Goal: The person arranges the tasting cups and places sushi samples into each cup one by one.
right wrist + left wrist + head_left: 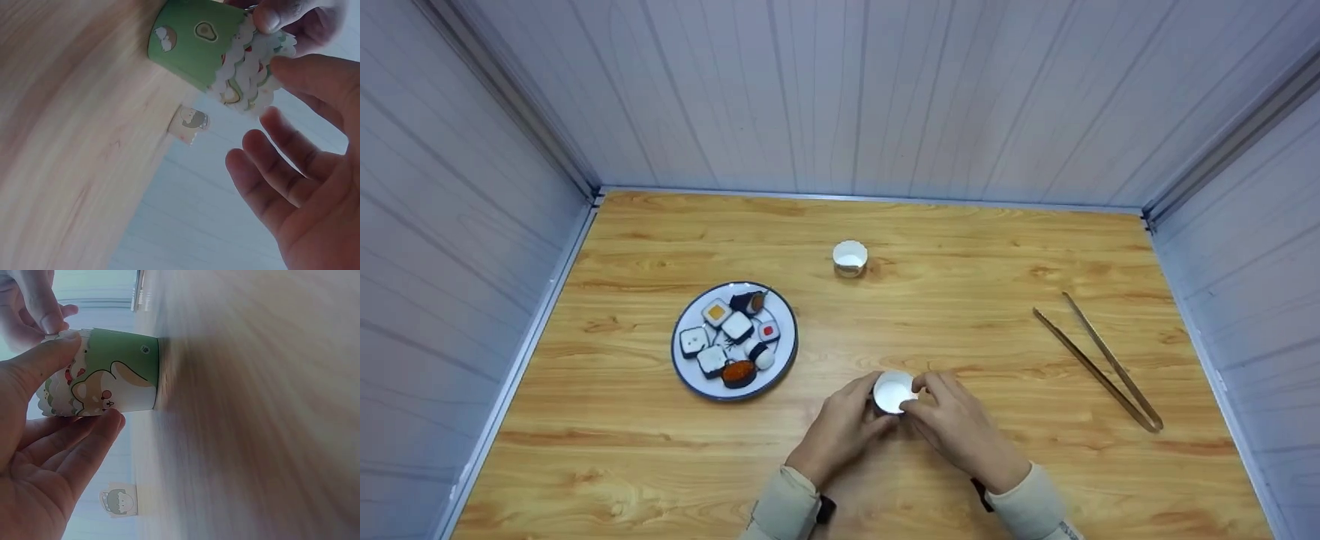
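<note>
A person's two hands work at a small stack of nested paper cups with scalloped white rims point(126, 374), the outermost one green, printed with a cartoon dog and an avocado. The stack is upright near the middle of the near side of a yellow-brown wood-grain tabletop point(622, 472); whether its base touches the wood is hard to tell. The left hand point(840, 424) grips the stack from the left, thumb on one side and fingers on the other. The right hand point(960, 431) pinches the right side of the rim between thumb and forefinger, its other three fingers loosely spread. Both wrists come out of light beige sleeves point(787, 502).

Beyond the hands, a single cream paper cup with a cartoon figure point(850, 259) stands upright near the middle of the back edge. In the left half of the tabletop sits a round white plate with a blue rim point(788, 335), bearing assorted sushi pieces point(737, 327). Near the right edge lie silver metal tongs point(1095, 371), arms apart, their joined end toward the near right corner. Pale panelled walls point(840, 97) rise along the left, back and right edges.
</note>
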`<state>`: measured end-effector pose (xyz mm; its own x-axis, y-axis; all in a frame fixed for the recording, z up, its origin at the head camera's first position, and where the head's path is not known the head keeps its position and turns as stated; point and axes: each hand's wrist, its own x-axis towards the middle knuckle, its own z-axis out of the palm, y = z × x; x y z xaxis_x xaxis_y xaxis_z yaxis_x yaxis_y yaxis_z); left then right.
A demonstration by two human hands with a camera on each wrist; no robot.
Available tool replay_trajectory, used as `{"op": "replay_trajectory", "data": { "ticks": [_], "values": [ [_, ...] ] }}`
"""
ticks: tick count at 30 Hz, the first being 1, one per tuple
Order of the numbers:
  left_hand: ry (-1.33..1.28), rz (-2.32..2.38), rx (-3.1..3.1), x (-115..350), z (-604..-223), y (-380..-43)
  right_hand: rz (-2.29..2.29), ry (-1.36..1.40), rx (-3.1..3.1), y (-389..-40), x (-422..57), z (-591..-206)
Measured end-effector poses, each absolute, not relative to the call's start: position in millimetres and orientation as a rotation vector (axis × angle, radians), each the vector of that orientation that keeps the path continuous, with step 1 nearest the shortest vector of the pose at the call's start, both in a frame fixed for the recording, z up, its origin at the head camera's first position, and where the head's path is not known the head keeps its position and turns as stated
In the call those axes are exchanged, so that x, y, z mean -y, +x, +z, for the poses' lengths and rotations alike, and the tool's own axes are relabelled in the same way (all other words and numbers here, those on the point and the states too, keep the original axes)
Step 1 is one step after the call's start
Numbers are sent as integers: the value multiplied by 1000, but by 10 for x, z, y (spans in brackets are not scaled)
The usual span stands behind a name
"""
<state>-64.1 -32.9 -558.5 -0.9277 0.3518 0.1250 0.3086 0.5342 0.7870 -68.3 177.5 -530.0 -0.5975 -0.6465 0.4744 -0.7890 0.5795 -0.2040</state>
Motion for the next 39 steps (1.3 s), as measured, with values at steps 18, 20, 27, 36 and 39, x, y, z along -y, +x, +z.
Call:
{"op": "replay_trajectory", "data": {
  "ticks": [18,20,27,36,39],
  "values": [
    [588,1403,-2710,351,-5596,-639,463,1189,2559,-649,-1710,-5365],
    [586,1403,-2708,351,-5593,-641,459,1183,2553,-653,-1707,-5358],
    [576,1367,-2706,347,-5577,-654,464,1171,2535,-656,-1704,-5326],
    [570,1341,-2713,345,-5571,-644,519,1160,2522,-614,-1716,-5193],
    [573,1340,-2715,344,-5573,-642,541,1154,2486,-604,-1724,-5091]
  ]
}}
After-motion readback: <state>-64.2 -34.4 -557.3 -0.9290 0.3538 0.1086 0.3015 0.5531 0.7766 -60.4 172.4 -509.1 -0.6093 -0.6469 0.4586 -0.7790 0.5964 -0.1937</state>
